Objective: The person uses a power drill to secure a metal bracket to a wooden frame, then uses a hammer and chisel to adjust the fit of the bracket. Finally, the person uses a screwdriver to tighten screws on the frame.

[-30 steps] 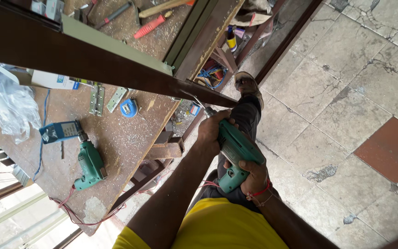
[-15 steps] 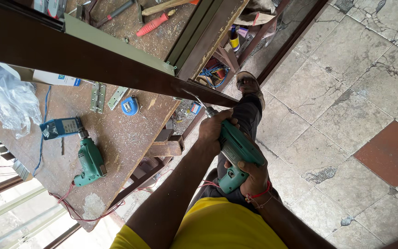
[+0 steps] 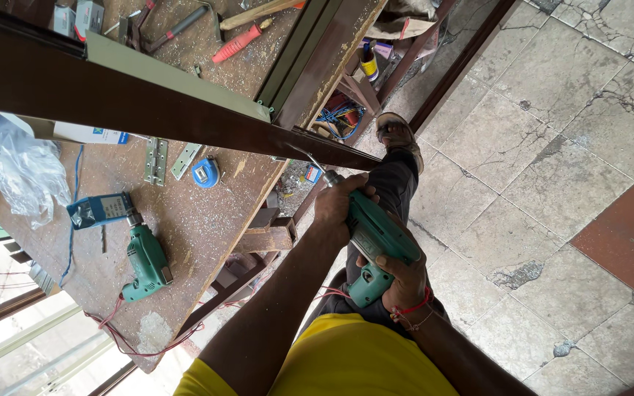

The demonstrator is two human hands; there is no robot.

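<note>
Head view, looking down past a yellow shirt [image 3: 346, 359]. Landmark: long dark brown frame bar [image 3: 185, 117] crossing the picture from upper left to centre.

Step in hand, as judged: drilling into the near end of the bar. Green power drill [image 3: 376, 238] just below that end, bit [image 3: 308, 158] slanted up and touching or nearly touching the metal; actual contact not resolvable. Left hand [image 3: 339, 209] wrapped over the drill's front body, closed on it. Right hand [image 3: 403, 282] clamped round the grip, red cord at the wrist. Next move probably calls for steady pressure along the bit's line, bar kept from shifting.

Surface: worn wooden workbench [image 3: 207, 220] under and behind the bar, dusted with chips. Below the bar: second green drill [image 3: 144, 260] lying idle, clear plastic bag [image 3: 20, 172], two hinges [image 3: 166, 160], blue tape measure [image 3: 205, 173]. Above the bar: red-handled screwdriver [image 3: 238, 44].

Room: cracked grey stone tile floor [image 3: 537, 147] right of the bar, one red tile [image 3: 629, 238].
</note>
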